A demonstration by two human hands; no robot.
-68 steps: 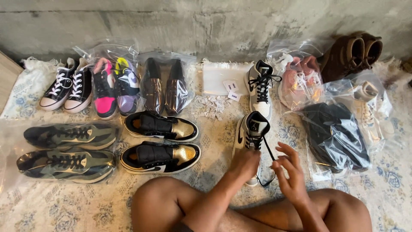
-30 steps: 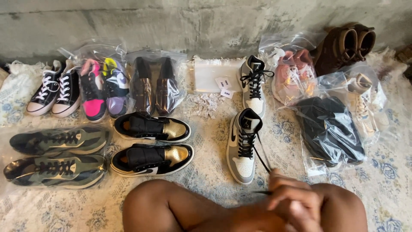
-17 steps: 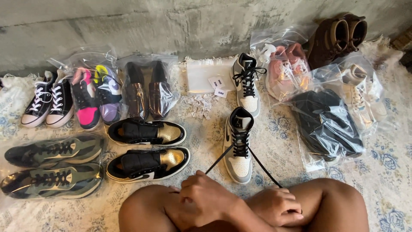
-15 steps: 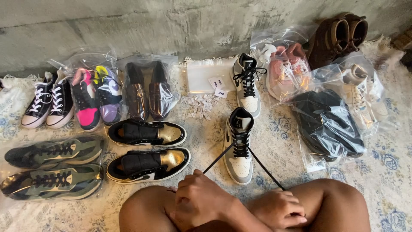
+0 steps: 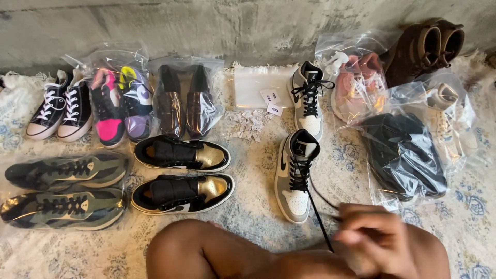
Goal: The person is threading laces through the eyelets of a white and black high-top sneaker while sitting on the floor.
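Observation:
A grey, white and black high-top sneaker (image 5: 293,181) stands on the rug in front of my crossed legs, toe toward me. Its black laces (image 5: 316,223) run from the eyelets down to my hands. Both hands are pressed together over my right knee and blurred by motion. My left hand (image 5: 355,261) lies lower, at the end of the taut lace. My right hand (image 5: 381,231) is above it, fingers curled by the slack lace. The matching sneaker (image 5: 310,101) stands further back, laced.
Black and gold sneakers (image 5: 181,173), bagged camouflage trainers (image 5: 64,188), black canvas shoes (image 5: 59,108) and bagged pink, purple and brown shoes (image 5: 150,101) lie to the left. Bagged dark (image 5: 405,155) and pink shoes (image 5: 361,85), brown boots (image 5: 423,49), tags and a concrete wall are behind.
My hands were spread apart pulling the two laces tight half a second ago. They have now come together at the lower right, over my right knee, with the laces.

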